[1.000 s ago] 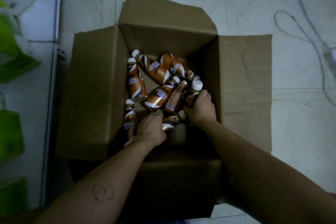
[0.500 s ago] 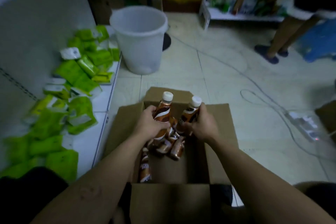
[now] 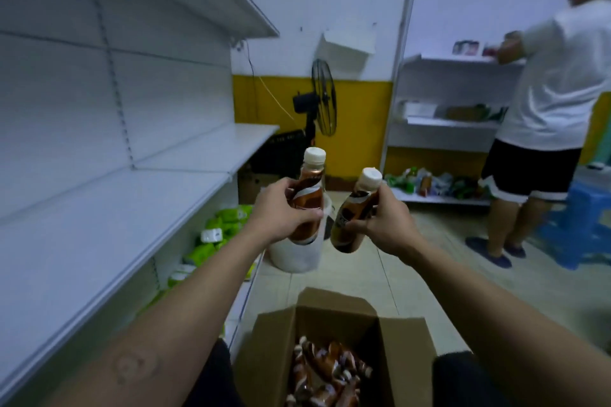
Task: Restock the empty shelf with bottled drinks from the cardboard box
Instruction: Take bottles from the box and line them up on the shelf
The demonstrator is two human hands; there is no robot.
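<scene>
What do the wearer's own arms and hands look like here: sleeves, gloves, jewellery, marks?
No sleeves, gloves or watch show: the left hand, the right hand and both forearms are bare. The left forearm bears a round, swirl-like mark near the elbow.

a black fan (image 3: 324,99) stands behind a white bucket (image 3: 297,256); green packets (image 3: 228,218) lie left.
</scene>
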